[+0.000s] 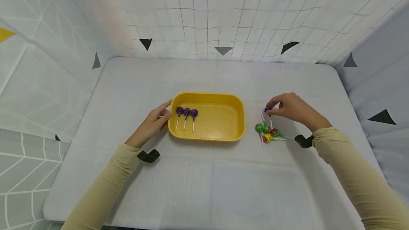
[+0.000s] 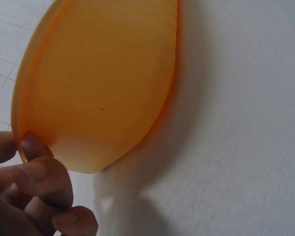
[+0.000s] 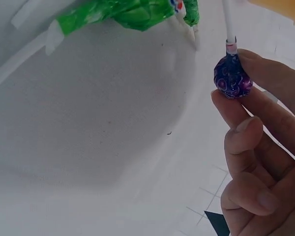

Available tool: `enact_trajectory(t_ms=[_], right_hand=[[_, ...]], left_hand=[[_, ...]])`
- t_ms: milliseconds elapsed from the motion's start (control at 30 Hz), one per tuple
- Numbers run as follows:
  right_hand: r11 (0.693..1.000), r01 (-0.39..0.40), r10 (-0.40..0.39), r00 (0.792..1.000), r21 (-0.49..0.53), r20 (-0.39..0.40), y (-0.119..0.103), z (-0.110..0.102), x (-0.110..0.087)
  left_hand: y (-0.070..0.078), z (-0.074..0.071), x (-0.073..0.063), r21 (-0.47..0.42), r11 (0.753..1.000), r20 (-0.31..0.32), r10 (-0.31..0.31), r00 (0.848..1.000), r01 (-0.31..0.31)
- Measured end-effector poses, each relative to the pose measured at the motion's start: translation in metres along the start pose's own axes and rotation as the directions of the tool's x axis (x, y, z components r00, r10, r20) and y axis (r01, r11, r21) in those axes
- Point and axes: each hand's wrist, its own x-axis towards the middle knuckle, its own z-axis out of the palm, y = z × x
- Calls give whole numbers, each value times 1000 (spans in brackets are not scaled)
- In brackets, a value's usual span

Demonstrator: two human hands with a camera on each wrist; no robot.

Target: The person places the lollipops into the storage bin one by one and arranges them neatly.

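Observation:
My right hand (image 1: 294,110) pinches a purple-wrapped lollipop (image 3: 231,81) by its candy head. The lollipop's white stick points up in the right wrist view. Just below that hand lies a small pile of lollipops (image 1: 267,132) in green, red and yellow wrappers. At the left end of a yellow tray (image 1: 241,118), my left hand (image 1: 151,123) grips the rim between thumb and finger. Inside the tray's left part, three purple lollipops (image 1: 186,112) stand side by side in a row, lying with their sticks toward me.
A table with a white cover (image 1: 191,184) carries the tray and the pile. White patterned cloth (image 1: 217,20) hangs along the back and both sides. A dark wrist device (image 1: 148,156) sits near each sleeve cuff.

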Motion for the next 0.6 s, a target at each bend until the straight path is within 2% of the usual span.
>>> enact_trajectory(t_ms=[333,600], right_hand=[[1000,9,-10,999,-10,-48,-5,-2,0],[1000,-9,10,999,5,-47,-13,-6,2]], left_hand=[[-2,0,0,-1,1000,1,11,1000,-11],[-2,-1,1,2,1000,-3,22,1000,-22]])
